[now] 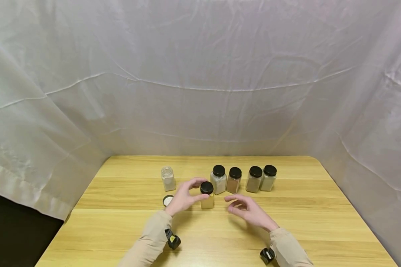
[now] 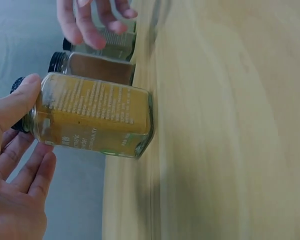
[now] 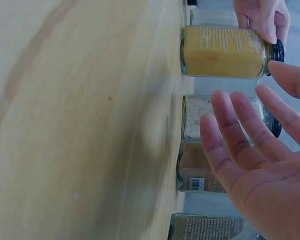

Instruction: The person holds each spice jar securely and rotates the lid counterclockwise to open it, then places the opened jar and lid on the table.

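Note:
A square glass spice jar of yellow turmeric powder [image 1: 207,203] with a black cap stands upright at the middle of the table. My left hand [image 1: 183,197] holds it near the top. In the left wrist view the thumb [image 2: 25,97] lies against the black cap and neck, with fingers on the cap's other side. Just right of the jar, my right hand [image 1: 250,213] hovers with relaxed, slightly bent fingers and nothing in them. In the right wrist view its fingers [image 3: 240,117] overlap a jar of whitish contents [image 3: 197,112] behind.
An uncapped jar [image 1: 169,181] of pale contents stands at the left, with a black lid [image 1: 168,200], pale inside up, near it. To the right, a row holds the whitish jar, a reddish-brown jar [image 1: 233,185] and two greyish-green jars [image 1: 253,184], all black-capped. White cloth [image 1: 200,111] hangs around the wooden table.

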The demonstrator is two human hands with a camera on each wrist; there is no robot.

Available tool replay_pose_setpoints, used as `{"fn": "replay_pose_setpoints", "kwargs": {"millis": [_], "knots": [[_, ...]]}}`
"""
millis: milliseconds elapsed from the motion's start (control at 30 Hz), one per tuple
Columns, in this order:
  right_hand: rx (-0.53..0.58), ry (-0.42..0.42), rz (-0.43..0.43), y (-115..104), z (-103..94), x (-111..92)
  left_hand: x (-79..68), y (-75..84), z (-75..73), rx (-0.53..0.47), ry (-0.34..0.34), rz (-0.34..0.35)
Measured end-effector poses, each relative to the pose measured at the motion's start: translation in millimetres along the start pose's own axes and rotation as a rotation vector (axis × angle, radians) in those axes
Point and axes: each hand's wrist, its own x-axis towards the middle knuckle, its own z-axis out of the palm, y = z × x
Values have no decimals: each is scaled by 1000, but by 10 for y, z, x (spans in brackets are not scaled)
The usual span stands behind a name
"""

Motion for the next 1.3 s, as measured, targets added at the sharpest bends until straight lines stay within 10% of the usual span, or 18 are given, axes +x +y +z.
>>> {"fn": "replay_pose_setpoints", "kwargs": {"millis": [433,1000,1300], "knots": [[4,90,-51,-91,23,75,-60,-68,186,-70,-151,-55],[-257,427,-142,-291,317,430,-88,-21,356,-66,-152,-75],[-223,442,-131,-289,324,448,-73,-56,338,-61,-172,-46]]}}
